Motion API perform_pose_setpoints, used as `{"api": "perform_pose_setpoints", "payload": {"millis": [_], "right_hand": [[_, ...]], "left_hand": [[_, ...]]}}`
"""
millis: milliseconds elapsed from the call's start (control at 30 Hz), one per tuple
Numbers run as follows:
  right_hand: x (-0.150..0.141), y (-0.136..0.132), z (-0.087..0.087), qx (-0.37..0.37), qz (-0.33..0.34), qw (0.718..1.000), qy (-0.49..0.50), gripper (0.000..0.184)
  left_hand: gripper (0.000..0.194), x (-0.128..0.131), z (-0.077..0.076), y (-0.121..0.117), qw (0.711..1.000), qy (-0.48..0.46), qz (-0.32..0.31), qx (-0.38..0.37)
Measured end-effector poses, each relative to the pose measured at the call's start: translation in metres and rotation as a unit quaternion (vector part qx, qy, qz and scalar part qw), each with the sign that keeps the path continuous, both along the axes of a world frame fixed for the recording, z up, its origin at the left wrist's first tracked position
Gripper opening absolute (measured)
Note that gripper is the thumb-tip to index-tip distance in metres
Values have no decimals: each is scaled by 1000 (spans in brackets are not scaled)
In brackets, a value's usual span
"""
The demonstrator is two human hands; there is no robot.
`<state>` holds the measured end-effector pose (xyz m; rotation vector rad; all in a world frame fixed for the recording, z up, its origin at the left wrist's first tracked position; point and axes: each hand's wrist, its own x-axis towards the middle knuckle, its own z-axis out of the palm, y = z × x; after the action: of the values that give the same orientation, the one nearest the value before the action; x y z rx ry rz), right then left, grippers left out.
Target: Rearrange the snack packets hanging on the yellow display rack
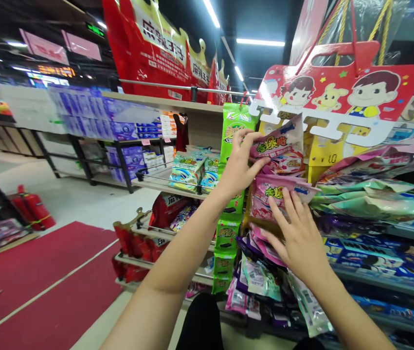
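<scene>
Forearms: two bare arms reach up from the bottom edge toward a snack display, closest to the viewer.
Right hand (299,241): palm flat, fingers (283,209) spread and released, resting on a lower pink packet (265,194) that lies on a stack of packets; it grips nothing.
Left hand (236,167): raised just above the right hand, fingers (252,141) pinched around the left edge of an upper pink packet (283,146).
Upper pink packet: tilted, held up in front of the display, directly above the lower one and almost touching it.
Green packets (233,126): a hanging strip running down just behind the left hand.
Cartoon sign (341,92): red cardboard with drawn children, directly above both pink packets.
Shelf (385,279): to the right, piled with pale green and blue packets.
Lower bags (261,279): more pink and purple bags hang below the right hand.
Red carpet (39,282): covers the floor at far left.
Fire extinguishers (33,209): two lying beside the carpet, well apart from the hands.
</scene>
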<state>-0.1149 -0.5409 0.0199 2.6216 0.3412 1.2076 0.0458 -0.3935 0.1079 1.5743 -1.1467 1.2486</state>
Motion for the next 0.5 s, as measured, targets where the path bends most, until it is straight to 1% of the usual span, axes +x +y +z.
{"api": "perform_pose_setpoints", "payload": {"millis": [67,133,200,267,333,400,433,467,500], "right_hand": [[-1,-1,-1,19,-13,1000,-3,77],[1,-4,-2,23,-15,1000,-1,78],[3,-8,-1,15,-4,1000,3,76],[2,-11,0,10,13,1000,2,71],[-1,-12,1,12,30,999,-13,65],[-4,-12,0,17,36,998,-46,58],[-5,-12,0,20,36,997,-63,54],[-7,-12,-1,22,38,996,-75,51],[-10,-12,-1,23,42,995,-83,48]], "left_hand": [[40,0,1,2,1000,-4,9,-1],[34,-1,-2,5,999,-22,25,-19],[29,-3,-9,9,995,-44,48,-71],[30,-5,-21,14,982,-58,85,-159],[38,-10,-39,23,949,-59,142,-274],[47,-16,-64,40,897,-49,220,-380],[51,-19,-79,52,867,-40,262,-422],[55,-21,-96,67,842,-23,300,-447],[58,-23,-115,83,824,3,336,-456]]}}
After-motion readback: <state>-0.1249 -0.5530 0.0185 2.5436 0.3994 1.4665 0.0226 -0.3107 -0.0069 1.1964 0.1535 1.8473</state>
